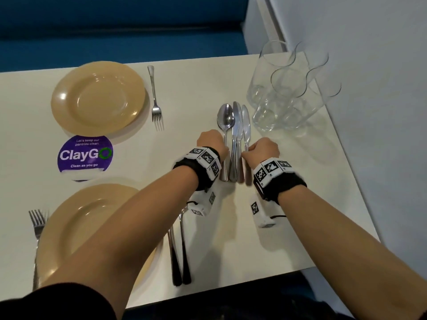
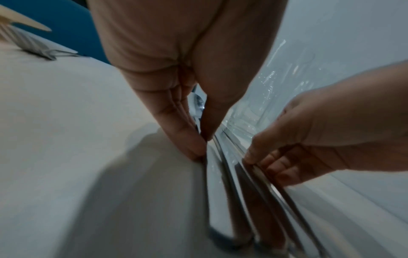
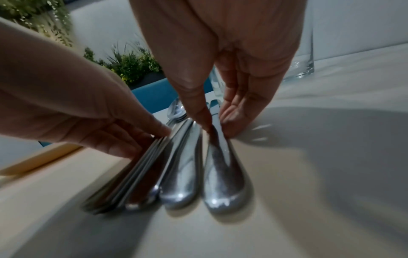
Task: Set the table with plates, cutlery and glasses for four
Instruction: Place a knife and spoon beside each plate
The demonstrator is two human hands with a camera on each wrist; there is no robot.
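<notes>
A bundle of cutlery lies mid-table: a spoon (image 1: 226, 121) on the left and two knives (image 1: 238, 125) beside it, handles toward me. My left hand (image 1: 215, 144) pinches the spoon handle (image 2: 206, 167) between thumb and fingers (image 2: 189, 139). My right hand (image 1: 261, 148) pinches the handle of the rightmost knife (image 3: 223, 157), thumb on top and fingers (image 3: 234, 120) at its right side. Two tan plates (image 1: 98, 95) (image 1: 76, 227) sit at the left, each with a fork (image 1: 155, 98) (image 1: 37, 225) beside it. Several clear glasses (image 1: 284, 88) stand grouped at the far right.
A knife and spoon (image 1: 180, 250) lie right of the near plate, partly under my left forearm. A purple round sticker (image 1: 85, 154) sits between the plates. The table's right edge (image 1: 342, 144) meets a white wall. A blue bench (image 1: 115, 24) runs behind.
</notes>
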